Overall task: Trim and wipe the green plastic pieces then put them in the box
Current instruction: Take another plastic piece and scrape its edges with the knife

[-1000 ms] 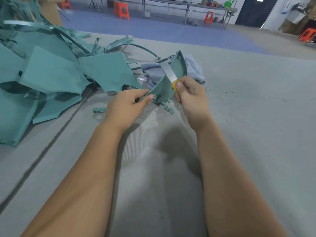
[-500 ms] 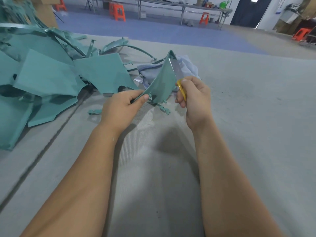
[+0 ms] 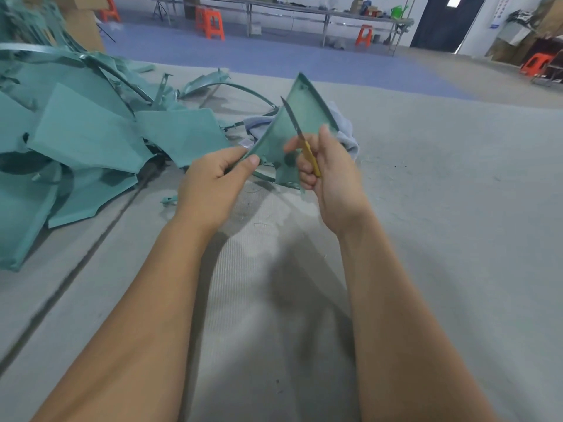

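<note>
**Blade against the green piece**

We pinch the triangular green piece point(image 3: 300, 123) at its lower corner with our left hand point(image 3: 213, 184), tip up. Our right hand point(image 3: 327, 172) grips the yellow-handled knife point(image 3: 300, 138), blade across its face. Left of the piece lies the green pile point(image 3: 88, 141); behind it, a grey cloth point(image 3: 344, 129).

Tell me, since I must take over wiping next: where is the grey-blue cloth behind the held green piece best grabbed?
Grip the grey-blue cloth at its bunched right-hand fold, coming from the right and above. That part shows clear; the rest lies behind the triangular green plastic piece and the yellow-handled knife in the right hand.
</note>
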`<state>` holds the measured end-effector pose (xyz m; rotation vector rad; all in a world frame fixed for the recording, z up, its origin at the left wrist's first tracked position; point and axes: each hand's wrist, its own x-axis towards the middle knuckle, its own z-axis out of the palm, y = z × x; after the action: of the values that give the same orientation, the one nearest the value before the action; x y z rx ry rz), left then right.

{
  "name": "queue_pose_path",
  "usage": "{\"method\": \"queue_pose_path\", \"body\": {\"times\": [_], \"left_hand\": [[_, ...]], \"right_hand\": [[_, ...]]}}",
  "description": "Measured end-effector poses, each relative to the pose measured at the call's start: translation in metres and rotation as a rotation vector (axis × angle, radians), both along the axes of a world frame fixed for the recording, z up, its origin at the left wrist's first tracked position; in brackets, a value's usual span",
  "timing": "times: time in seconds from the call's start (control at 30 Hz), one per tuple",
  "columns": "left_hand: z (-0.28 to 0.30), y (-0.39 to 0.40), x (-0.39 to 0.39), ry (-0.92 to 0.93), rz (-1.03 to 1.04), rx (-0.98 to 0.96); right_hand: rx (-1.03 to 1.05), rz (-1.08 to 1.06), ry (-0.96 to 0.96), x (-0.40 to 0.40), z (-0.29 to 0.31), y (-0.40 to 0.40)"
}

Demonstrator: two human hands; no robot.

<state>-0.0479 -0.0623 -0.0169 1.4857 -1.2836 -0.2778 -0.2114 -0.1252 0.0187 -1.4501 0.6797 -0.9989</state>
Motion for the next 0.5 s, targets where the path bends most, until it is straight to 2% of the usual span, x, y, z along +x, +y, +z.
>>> {"method": "queue_pose_path", "body": {"times": [0.1,0.2,0.33,0.5], "left_hand": [[0.0043,0.0015,-0.0047,-0.002,-0.038,0.000],[0.0063,0.0015,-0.0076,-0.010,-0.055,-0.017],[0.0054,0.0002,-0.0062,-0.015,-0.039,0.010],[0.0018,-0.0004,-0.0056,-0.014,-0.080,0.043]], "right_hand": [[-0.116,-0.068,0.043,0.0009,0.0013,0.0045],[-0.180,-0.019,0.071,-0.0010,0.0028,0.0076],[-0.159,0.045,0.100,-0.0002,0.0012,0.0111],[-0.064,-0.066,0.094,-0.0021,-0.0022,0.0042]]}}
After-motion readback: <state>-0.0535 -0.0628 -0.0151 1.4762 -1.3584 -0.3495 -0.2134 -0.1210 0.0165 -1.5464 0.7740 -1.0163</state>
